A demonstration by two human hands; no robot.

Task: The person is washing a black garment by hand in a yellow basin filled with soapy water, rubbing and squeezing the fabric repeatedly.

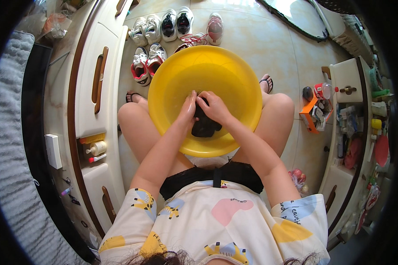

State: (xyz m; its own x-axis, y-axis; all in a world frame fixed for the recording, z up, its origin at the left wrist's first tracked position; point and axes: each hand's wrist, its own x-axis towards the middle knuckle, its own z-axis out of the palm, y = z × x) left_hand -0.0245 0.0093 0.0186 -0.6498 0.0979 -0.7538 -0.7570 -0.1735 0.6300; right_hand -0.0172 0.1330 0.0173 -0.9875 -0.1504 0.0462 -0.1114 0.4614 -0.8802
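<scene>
A large yellow plastic basin with water in it stands between my knees. Low in the basin is a piece of black cloth, its lower part hanging below my hands; what garment it is, I cannot tell. My left hand grips the cloth's left edge, with wet-looking skin. From the other side my right hand holds the cloth's upper part, thumb and fingers bent around it. The fingertips of both hands come close together at the top of the cloth.
Several pairs of sneakers stand on the tiled floor beyond the basin. White cabinets flank me on the left. An orange box of small items and a plastic bottle sit to the right, by a drawer unit.
</scene>
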